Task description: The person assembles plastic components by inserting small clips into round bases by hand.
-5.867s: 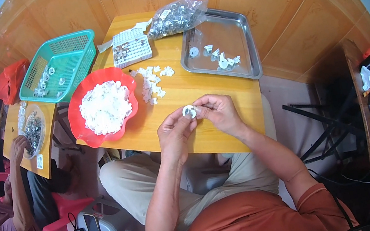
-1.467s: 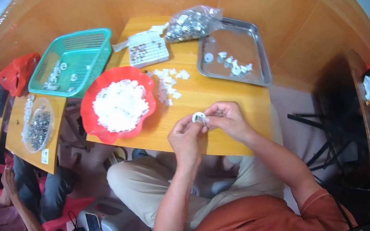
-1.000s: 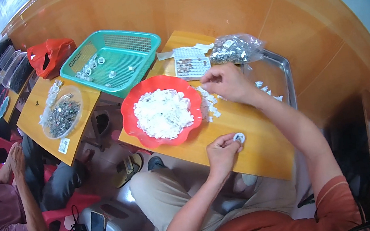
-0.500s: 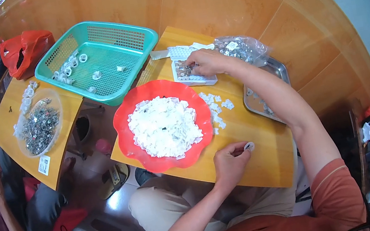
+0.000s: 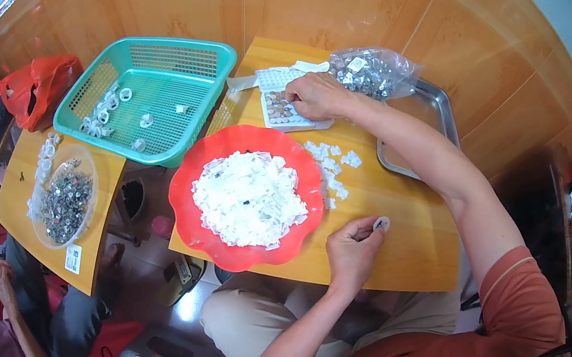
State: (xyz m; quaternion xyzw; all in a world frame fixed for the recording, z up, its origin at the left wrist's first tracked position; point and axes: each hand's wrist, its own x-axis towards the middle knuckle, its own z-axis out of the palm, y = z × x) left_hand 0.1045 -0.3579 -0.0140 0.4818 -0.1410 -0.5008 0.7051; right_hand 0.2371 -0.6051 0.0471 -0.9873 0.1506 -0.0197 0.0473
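A small white ring-shaped plastic part [image 5: 381, 223] is pinched in the grip of the left hand [image 5: 352, 252], low over the smooth yellow wooden surface [image 5: 406, 249], just right of the scalloped red plastic dish [image 5: 186, 196]. The dish is heaped with white plastic pieces [image 5: 247, 199]; loose ones [image 5: 333, 162] are scattered beside it. The right hand [image 5: 317, 95] is laid on one white gridded tray [image 5: 280, 99], fingers curled; its grip cannot be told. Nearby are seen one crinkled clear bag [image 5: 374, 71], one metal tray [image 5: 434, 106] and one teal mesh basket [image 5: 203, 55].
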